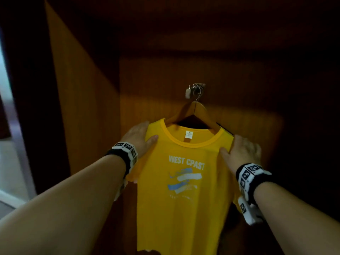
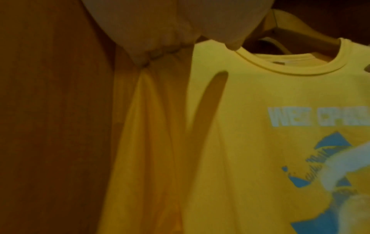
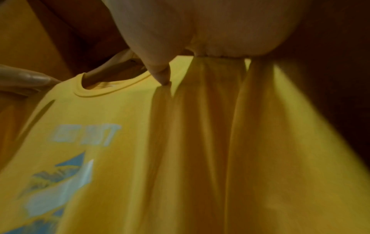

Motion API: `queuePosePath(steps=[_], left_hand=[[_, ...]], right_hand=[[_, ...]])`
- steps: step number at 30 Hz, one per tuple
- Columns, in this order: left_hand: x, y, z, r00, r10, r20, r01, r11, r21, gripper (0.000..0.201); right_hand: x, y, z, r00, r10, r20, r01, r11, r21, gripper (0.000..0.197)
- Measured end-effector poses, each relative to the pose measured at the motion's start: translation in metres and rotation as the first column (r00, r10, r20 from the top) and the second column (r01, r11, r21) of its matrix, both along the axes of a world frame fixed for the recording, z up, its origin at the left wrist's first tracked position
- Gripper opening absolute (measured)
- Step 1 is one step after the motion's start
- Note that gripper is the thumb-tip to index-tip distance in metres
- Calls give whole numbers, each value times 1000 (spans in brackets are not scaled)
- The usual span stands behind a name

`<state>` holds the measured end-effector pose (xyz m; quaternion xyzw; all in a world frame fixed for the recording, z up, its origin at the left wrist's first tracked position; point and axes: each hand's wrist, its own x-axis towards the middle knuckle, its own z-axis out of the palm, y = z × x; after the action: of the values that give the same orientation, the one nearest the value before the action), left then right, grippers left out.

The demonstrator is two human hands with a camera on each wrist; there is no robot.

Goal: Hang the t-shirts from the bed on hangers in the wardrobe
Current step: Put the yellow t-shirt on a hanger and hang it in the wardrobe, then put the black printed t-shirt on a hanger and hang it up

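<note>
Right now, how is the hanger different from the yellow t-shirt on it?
The hanger is brown, stiff wood; the yellow t-shirt is bright, soft cloth with folds. The hanger is plain; the t-shirt has white words and blue pictures. The hanger hangs from a metal hook; the t-shirt hangs from the hanger, held by the left hand and right hand.

yellow cloth t-shirt (image 1: 176,208): soft matt knit, ribbed collar, flat white and blue print | brown wooden hanger (image 1: 195,115): smooth, slightly glossy | silver metal hook (image 1: 197,91): shiny | brown wooden wardrobe panel (image 1: 82,107): fine ribbed grain, dull sheen
</note>
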<state>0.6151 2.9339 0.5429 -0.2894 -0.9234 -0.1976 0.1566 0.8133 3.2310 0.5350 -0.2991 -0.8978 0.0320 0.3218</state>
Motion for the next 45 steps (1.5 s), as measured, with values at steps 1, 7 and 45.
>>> queuePosePath(steps=[1, 7, 45], left_hand=[[3, -7, 5, 1000, 5, 21, -5, 1000, -13, 89], [31, -58, 25, 995, 62, 79, -59, 997, -43, 90], [109, -906, -26, 541, 838, 65, -824, 544, -158, 78]], right_hand=[[3, 1, 3, 1000, 4, 28, -4, 1000, 6, 66], [18, -24, 21, 983, 56, 176, -59, 998, 9, 78], [-248, -878, 1, 263, 902, 343, -940, 320, -120, 84]])
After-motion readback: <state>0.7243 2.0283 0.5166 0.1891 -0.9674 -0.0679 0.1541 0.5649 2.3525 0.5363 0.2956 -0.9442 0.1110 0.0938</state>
